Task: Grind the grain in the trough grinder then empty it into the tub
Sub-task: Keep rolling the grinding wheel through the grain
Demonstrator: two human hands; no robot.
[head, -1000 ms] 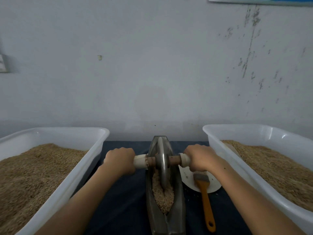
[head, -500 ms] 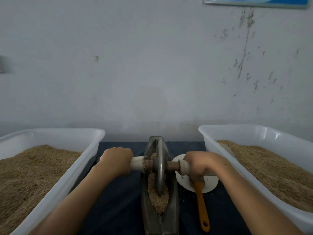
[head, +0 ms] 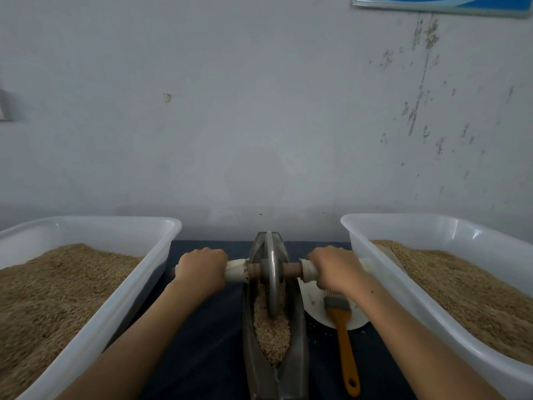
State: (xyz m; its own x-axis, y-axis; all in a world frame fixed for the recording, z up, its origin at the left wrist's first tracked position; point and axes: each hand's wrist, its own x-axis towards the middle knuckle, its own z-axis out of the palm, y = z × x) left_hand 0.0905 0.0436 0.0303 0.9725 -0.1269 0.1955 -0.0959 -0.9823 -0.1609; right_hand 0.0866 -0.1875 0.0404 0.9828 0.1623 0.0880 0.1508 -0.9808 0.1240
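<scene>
Grain point(head: 271, 333), pale and coarsely broken, lies in the narrow boat-shaped grey metal trough grinder point(head: 274, 368), between and just below the fingers of the left hand point(head: 200, 271) and the right hand point(head: 334, 269), each curled round a white-wrapped end of the wooden axle point(head: 290, 268) that carries the upright grey metal wheel point(head: 271, 278). Grinding is judged best done with equal downward pressure from both hands, so that the wheel stays upright and rolls the full length of the trough without riding onto its walls. Two white rectangular plastic tubs, left tub point(head: 138, 287) and right tub point(head: 383, 272), stand just outside the knuckles, while an orange-handled brush point(head: 344, 345) on a white round plate point(head: 315, 308) lies just behind the right wrist.
</scene>
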